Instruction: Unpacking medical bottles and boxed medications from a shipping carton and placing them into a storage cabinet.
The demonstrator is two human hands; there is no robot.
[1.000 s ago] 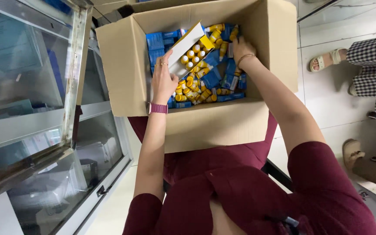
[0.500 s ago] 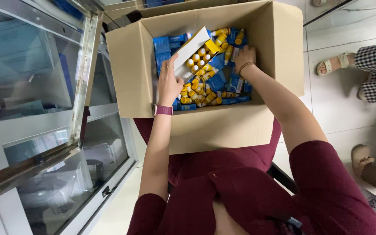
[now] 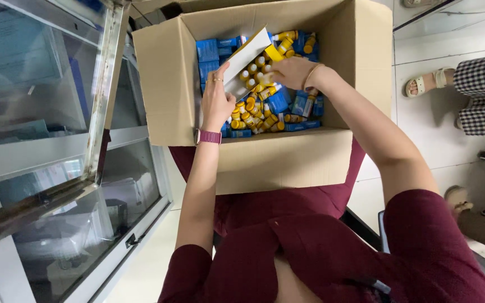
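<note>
Your left hand (image 3: 215, 104) holds a small white tray (image 3: 246, 59) of little bottles with yellow caps, tilted up inside the big cardboard box (image 3: 287, 160) that rests on your lap. The fingers wrap the tray's near edge, so that grip is clamped on the tray. Your right hand (image 3: 291, 72) reaches in from the other side and its fingertips pinch one small bottle (image 3: 265, 78) at the tray's open end; that grip is closed on the bottle, touching the row of caps already standing in the tray.

Under and around the tray, the box is filled with a loose heap of more yellow-capped bottles (image 3: 252, 115), lying on their sides. Blue cartons (image 3: 207, 53) are stacked along the box's left wall and scattered through the heap on the right.

A purple watch strap (image 3: 208, 136) sits on your left wrist, a thin bangle (image 3: 310, 74) on your right. To your left stands a glass-fronted cabinet (image 3: 57, 140) with a metal frame. To the right, on the tiled floor (image 3: 422, 134), another person's sandalled foot (image 3: 422, 84) and checked trouser leg (image 3: 481, 76) show, well apart from the box.
</note>
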